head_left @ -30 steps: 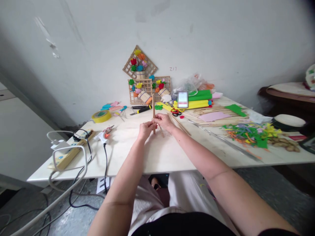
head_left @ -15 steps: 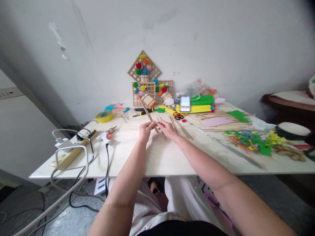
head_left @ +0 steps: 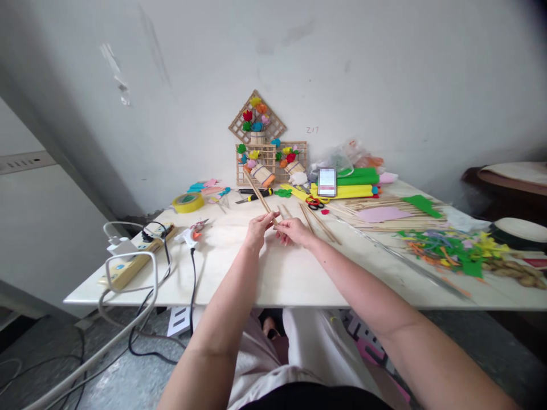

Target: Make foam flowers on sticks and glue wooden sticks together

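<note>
My left hand is closed round a few thin wooden sticks, which slant up and away from me over the middle of the table. At their near end, the fingers of my right hand pinch the sticks close to my left fingertips. Exactly how many sticks are held cannot be made out. More loose sticks lie on the table just beyond my right hand. Against the wall stand lattice panels of sticks decorated with colourful flowers in stick baskets.
A glue gun, a power strip with cables and yellow tape lie left. Farther back are a utility knife and scissors. Rightward lie a stick pile, a metal strip and coloured scraps.
My right fingers have come onto the near end of the held sticks, and both hands sit slightly nearer me. The whole view has shifted a little, so things appear farther right.
</note>
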{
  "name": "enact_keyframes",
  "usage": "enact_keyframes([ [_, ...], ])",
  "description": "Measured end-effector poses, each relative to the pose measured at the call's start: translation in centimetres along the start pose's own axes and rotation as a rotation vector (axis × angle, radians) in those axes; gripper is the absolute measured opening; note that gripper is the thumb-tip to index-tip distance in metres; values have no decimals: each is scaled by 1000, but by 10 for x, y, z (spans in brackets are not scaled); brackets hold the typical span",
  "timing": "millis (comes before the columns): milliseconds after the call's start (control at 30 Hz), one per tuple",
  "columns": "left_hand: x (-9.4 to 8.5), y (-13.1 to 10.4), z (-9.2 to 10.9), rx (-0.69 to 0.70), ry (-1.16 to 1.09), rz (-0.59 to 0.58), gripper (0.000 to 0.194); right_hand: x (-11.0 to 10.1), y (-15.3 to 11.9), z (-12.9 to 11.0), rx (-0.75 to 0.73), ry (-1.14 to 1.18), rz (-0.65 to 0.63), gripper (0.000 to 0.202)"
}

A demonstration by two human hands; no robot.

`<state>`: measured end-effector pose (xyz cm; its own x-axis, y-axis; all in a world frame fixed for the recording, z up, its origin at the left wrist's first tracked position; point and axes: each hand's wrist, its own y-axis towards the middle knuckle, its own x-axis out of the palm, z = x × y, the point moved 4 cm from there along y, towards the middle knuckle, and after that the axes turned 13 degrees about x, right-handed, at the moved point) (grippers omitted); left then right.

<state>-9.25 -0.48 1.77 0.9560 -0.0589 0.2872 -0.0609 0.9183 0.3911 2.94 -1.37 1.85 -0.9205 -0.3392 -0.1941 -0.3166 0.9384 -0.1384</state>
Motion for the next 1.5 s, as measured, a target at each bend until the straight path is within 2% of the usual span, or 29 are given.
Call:
enact_keyframes([
  [133, 1, -2, -1, -20, -24, -33, 39, -1, 3, 5, -37, 61, -71, 33],
  [300, 2, -2, 1, -47, -4, -11, 43, -1, 4, 8, -1, 122, -91, 29],
  [467, 2, 0, 7, -3, -29, 22, 45, 3, 0, 3, 35, 164, -119, 28],
  [800, 5, 0, 11, 12, -24, -30, 42, 6, 4, 7, 33, 197, -128, 30],
  [967, 2, 2, 11, 9, -37, 21, 40, 10, 5, 9, 30, 210, -79, 28],
  [1133, -3, 6, 23, -12, -31, 63, 37, 15, 6, 8, 14, 206, -54, 29],
  [1267, -5, 7, 31, -21, -6, 69, 36, 16, 9, 5, -95, 92, 44, 32],
  [1367, -8, 5, 27, -55, -8, 63, 34, 14, 11, 4, -158, 39, 113, 35],
  [1500, -21, 2, 16, -73, 20, 124, 30, 7, 13, 8, -47, -15, 209, 28],
])
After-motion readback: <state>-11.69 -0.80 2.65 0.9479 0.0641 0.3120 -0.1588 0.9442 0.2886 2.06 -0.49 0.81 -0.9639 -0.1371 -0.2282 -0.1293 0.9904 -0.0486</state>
